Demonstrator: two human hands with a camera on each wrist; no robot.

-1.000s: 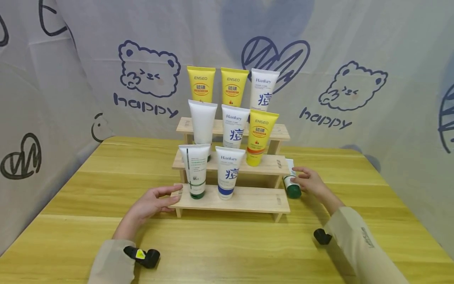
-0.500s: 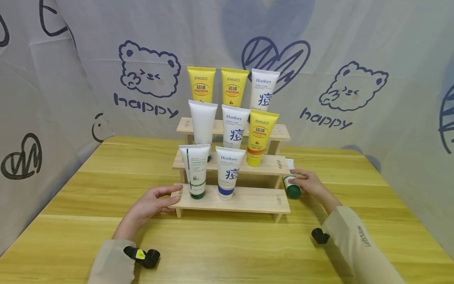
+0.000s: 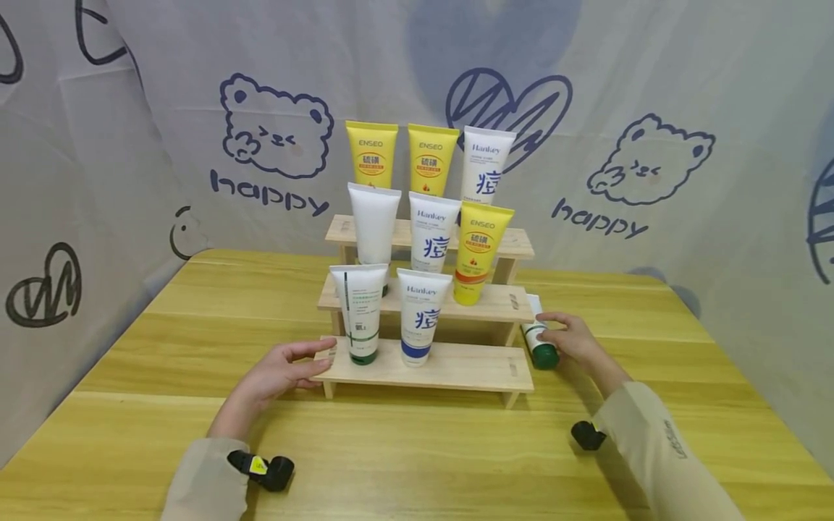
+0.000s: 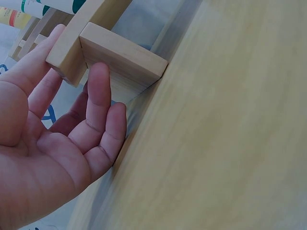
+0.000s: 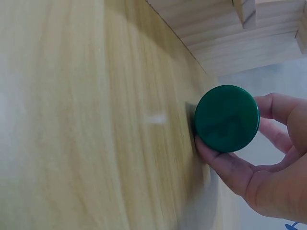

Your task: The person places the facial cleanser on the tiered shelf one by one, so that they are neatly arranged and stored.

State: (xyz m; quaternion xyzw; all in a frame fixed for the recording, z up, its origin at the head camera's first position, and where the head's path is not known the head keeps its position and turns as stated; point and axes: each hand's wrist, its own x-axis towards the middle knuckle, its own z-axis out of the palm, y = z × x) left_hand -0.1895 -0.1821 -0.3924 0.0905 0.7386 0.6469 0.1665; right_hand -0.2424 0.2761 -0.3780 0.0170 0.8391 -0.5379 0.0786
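Note:
A three-tier wooden display stand (image 3: pixel 476 367) bears several squeeze tubes in the head view. My left hand (image 3: pixel 276 373) holds the left end of its lowest shelf; in the left wrist view fingers (image 4: pixel 99 86) curl at the shelf's end and side leg. Right of the stand, a white squeeze tube (image 3: pixel 536 331) with a green cap (image 5: pixel 226 119) lies on the table. My right hand (image 3: pixel 573 342) grips this tube from its right side, thumb and fingers around it. On the lowest shelf stand a white-and-green tube (image 3: pixel 362 311) and a white Hankey tube (image 3: pixel 422 315) with a blue band.
A white tube (image 3: pixel 374 224), a Hankey tube (image 3: pixel 431 231) and a yellow tube (image 3: pixel 478 250) stand on the middle tier. Two yellow tubes and a Hankey tube (image 3: pixel 485 163) fill the top tier. A printed curtain (image 3: pixel 391 58) hangs behind the wooden table (image 3: pixel 417 463).
My right hand's fingers have closed in around the lying tube, which has shifted slightly to the right and nearer. My left hand and the stand have stayed in place.

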